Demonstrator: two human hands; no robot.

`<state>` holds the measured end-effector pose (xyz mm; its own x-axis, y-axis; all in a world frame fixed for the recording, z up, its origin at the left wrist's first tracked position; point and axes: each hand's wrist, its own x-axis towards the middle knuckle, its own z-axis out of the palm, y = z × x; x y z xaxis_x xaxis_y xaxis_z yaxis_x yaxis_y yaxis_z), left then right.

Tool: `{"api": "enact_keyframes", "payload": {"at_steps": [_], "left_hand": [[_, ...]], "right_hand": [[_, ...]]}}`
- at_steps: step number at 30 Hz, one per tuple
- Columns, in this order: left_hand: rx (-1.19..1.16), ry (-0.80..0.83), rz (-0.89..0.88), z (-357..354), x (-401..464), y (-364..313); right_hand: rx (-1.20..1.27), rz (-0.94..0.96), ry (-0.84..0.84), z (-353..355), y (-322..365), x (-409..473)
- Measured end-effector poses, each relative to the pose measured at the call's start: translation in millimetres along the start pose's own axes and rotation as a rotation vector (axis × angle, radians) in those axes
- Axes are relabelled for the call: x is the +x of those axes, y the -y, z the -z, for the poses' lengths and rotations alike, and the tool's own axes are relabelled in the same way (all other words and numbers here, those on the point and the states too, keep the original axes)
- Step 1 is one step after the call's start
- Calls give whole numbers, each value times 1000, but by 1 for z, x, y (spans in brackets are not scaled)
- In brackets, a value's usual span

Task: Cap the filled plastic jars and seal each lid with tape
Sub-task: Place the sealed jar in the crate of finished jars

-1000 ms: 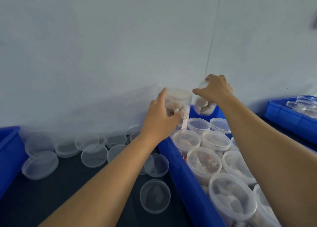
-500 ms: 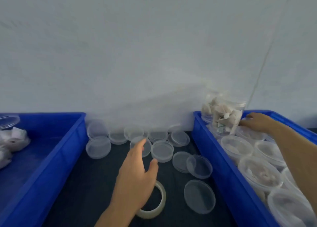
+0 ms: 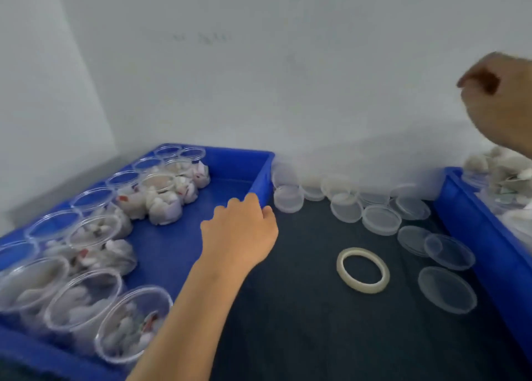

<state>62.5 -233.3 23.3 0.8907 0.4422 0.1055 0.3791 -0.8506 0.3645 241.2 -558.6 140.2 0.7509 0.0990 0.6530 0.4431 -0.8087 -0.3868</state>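
On the left stands a blue bin [image 3: 236, 162] with filled clear jars [image 3: 135, 323] lying in it. I count about fourteen round jar mouths (some at the far corner are blurred, so the count is not sure). They lie in two rows along the bin's left wall, and white pieces show inside them.

The left hand [image 3: 239, 234] is over the right rim of this bin. Its fingers are loosely bent at the rim's inner edge, and I cannot tell if they grip it; nothing else is in the hand.

On the dark mat [image 3: 302, 323] between the bins lies one roll of tape [image 3: 362, 270], flat, apart from both hands. Loose clear lids [image 3: 381, 219] lie around it, about twelve, most near the wall, three near the right bin.

At the right edge is a second blue bin [image 3: 472, 225] with jars [image 3: 506, 179] of white pieces. The right hand [image 3: 501, 104] is raised above it, fingers curled; it is blurred, and I see nothing held.
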Motion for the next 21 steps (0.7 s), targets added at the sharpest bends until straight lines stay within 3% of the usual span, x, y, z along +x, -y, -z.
{"api": "enact_keyframes", "payload": {"at_steps": [3, 6, 10, 13, 17, 21], "left_hand": [[24, 62, 8, 2, -24, 36], [-32, 153, -34, 0, -44, 66], [-32, 168, -167, 1, -58, 86], [-67, -13, -199, 3, -61, 94], [-70, -204, -149, 19, -62, 118], [-34, -268, -67, 27, -58, 150]], "right_hand": [[-168, 162, 349, -53, 100, -49], [-36, 312, 610, -111, 155, -98], [296, 349, 728, -176, 207, -144], [164, 438, 787, -204, 223, -161], [-41, 505, 620, -216, 239, -161], [55, 478, 721, -241, 275, -158]]}}
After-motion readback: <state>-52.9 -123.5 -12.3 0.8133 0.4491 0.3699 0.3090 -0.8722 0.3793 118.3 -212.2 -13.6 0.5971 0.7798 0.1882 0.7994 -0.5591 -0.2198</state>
